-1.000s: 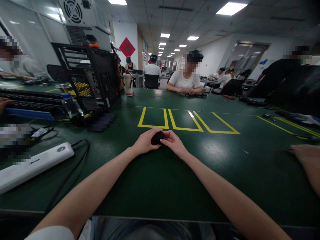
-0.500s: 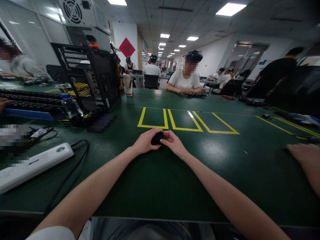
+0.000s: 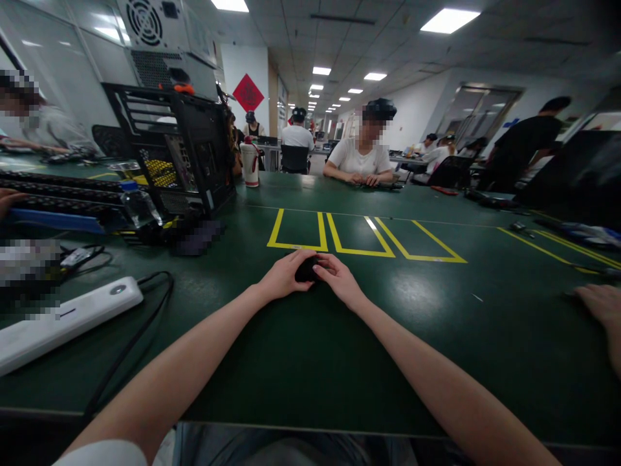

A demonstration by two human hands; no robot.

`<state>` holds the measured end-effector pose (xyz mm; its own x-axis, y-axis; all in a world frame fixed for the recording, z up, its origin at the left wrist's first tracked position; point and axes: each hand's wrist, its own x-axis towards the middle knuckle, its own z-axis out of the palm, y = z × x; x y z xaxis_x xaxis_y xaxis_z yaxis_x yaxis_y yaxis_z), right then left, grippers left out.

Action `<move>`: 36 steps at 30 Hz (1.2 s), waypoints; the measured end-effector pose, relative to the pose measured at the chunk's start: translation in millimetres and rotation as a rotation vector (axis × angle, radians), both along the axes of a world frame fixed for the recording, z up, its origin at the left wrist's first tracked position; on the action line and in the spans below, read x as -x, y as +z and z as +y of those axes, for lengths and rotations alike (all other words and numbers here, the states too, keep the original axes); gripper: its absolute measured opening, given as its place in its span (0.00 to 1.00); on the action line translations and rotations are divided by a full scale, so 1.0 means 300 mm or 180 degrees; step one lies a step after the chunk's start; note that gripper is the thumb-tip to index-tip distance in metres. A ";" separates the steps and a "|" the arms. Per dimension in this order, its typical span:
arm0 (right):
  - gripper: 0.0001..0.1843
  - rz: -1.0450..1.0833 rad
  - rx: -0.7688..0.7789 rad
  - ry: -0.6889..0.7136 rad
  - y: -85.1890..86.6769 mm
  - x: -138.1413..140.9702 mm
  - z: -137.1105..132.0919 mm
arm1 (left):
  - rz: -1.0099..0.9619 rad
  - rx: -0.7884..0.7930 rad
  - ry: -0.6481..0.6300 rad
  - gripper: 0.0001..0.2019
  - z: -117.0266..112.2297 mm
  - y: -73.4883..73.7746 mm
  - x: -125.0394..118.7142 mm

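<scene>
Both my hands meet at the middle of the green table (image 3: pixel 310 362), around a small black rounded object (image 3: pixel 305 269). My left hand (image 3: pixel 279 278) curls round its left side, with fingers over the far edge and the thumb at the near edge. My right hand (image 3: pixel 341 278) pinches at its right side, thumb and fingertips close together against it. Much of the object is covered by my fingers, and its kind cannot be made out. Just beyond my hands, yellow tape outlines (image 3: pixel 297 247) mark the table top.
On the left are a white power strip (image 3: pixel 72 320) with a black cable, a water bottle (image 3: pixel 140 206) and a black computer case (image 3: pixel 194 155). A cup (image 3: pixel 250 165) stands behind. Another person's hand (image 3: pixel 601 304) rests at the right; a co-worker (image 3: pixel 361 155) sits opposite.
My hands stay round the black object, with the right thumb shifted slightly. The other person's hand at the right has moved a little right. The person in black behind has shifted slightly.
</scene>
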<state>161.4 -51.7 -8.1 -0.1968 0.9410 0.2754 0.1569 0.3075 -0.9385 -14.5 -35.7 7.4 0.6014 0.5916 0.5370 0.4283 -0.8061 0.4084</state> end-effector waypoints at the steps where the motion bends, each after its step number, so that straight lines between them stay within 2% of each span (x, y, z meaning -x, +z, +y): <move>1: 0.17 -0.0015 0.0017 0.0035 0.001 -0.001 0.000 | -0.0003 0.0015 -0.0007 0.30 -0.001 0.002 0.000; 7: 0.15 0.0327 0.0072 0.0325 0.016 0.003 -0.016 | 0.0027 0.0081 -0.0002 0.30 -0.005 0.006 0.000; 10: 0.15 0.0464 0.0104 0.0306 0.022 0.009 -0.025 | 0.0026 0.0098 -0.0027 0.30 -0.005 0.006 0.001; 14: 0.12 0.0365 0.0030 0.0080 0.029 0.013 -0.024 | 0.0016 0.0101 -0.0019 0.30 -0.004 0.006 0.003; 17: 0.15 0.0243 0.0059 -0.0063 0.032 0.013 -0.018 | 0.0029 0.0104 -0.0011 0.31 -0.002 0.005 0.002; 21: 0.17 0.0153 0.0213 0.0106 0.025 0.006 -0.016 | 0.0031 0.0093 -0.0007 0.30 -0.002 0.005 0.002; 25: 0.18 0.0331 0.0120 0.0319 0.012 0.003 -0.019 | 0.0051 0.0063 0.0003 0.30 -0.004 0.008 0.001; 31: 0.11 0.0209 -0.0087 0.0172 0.018 0.008 -0.015 | 0.0048 0.0063 -0.0017 0.30 -0.009 0.014 0.001; 36: 0.17 0.0111 0.0017 0.0089 0.010 0.004 -0.002 | 0.0031 0.0070 -0.0016 0.30 -0.010 0.015 0.002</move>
<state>160.1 -52.4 -5.0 -0.2135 0.9367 0.2775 0.1154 0.3063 -0.9449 -15.2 -38.6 11.7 0.6095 0.6002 0.5180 0.4283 -0.7991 0.4219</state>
